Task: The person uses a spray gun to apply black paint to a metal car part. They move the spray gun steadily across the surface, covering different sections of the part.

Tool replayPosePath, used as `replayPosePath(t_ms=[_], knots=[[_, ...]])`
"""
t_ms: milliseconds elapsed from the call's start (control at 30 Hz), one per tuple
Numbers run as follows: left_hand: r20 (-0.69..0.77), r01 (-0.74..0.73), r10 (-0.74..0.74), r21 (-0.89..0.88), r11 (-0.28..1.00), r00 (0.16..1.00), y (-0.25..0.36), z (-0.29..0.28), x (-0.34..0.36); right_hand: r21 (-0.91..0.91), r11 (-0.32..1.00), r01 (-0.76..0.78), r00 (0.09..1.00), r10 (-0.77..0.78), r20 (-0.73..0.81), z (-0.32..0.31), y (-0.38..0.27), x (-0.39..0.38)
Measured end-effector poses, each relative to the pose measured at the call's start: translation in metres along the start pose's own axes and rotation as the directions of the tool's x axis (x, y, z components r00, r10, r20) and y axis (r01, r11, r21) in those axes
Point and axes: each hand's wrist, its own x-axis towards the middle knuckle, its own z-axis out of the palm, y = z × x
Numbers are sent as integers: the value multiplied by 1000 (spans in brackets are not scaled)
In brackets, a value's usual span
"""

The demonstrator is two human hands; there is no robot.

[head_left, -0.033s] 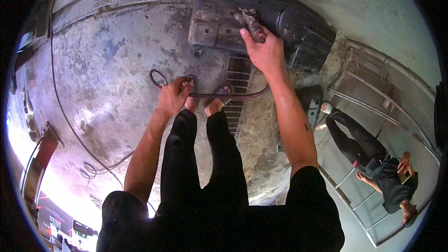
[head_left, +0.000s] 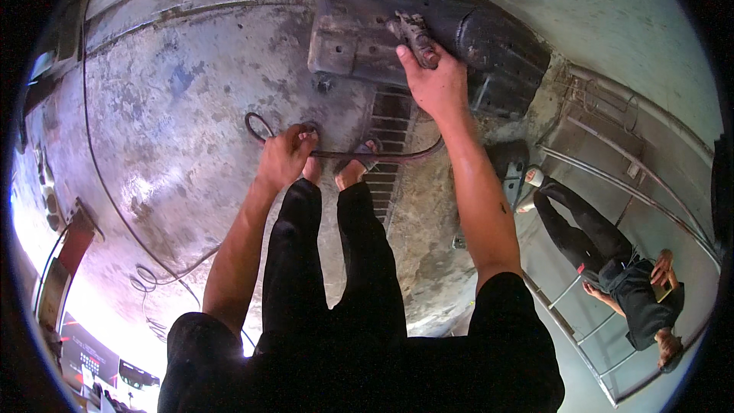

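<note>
My right hand (head_left: 440,86) is closed round a grimy, gun-shaped hand tool (head_left: 414,37), its exact kind unclear under the dirt. The tool's far end overlaps a large dark moulded panel (head_left: 359,30) with ribs and holes, at the top of the view; whether it touches cannot be seen. My left hand (head_left: 287,154) grips a dark hose (head_left: 390,158), fingers curled round it. One loop of this hose sticks out left of the hand. Its other side runs rightward across my feet and curves up behind my right forearm.
A slotted floor drain (head_left: 390,126) lies right of my feet on the stained concrete floor (head_left: 176,107). A thin cable (head_left: 115,199) trails along the left. Metal railings (head_left: 581,340) stand at the right, with another person (head_left: 627,275) beside them, holding something yellowish.
My right hand and the tool have shifted very slightly to the right. My left hand and the hose look the same.
</note>
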Motion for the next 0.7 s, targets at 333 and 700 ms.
replayPosePath(t_ms=[333, 700], knots=[[24, -99, 99, 5, 995, 995, 37, 55, 13, -64, 993, -104, 990, 97, -106, -42, 68, -4], [125, -115, 117, -19, 993, 985, 71, 105, 11, -252, 966, -62, 971, -1, -241, -87, 133, -13]])
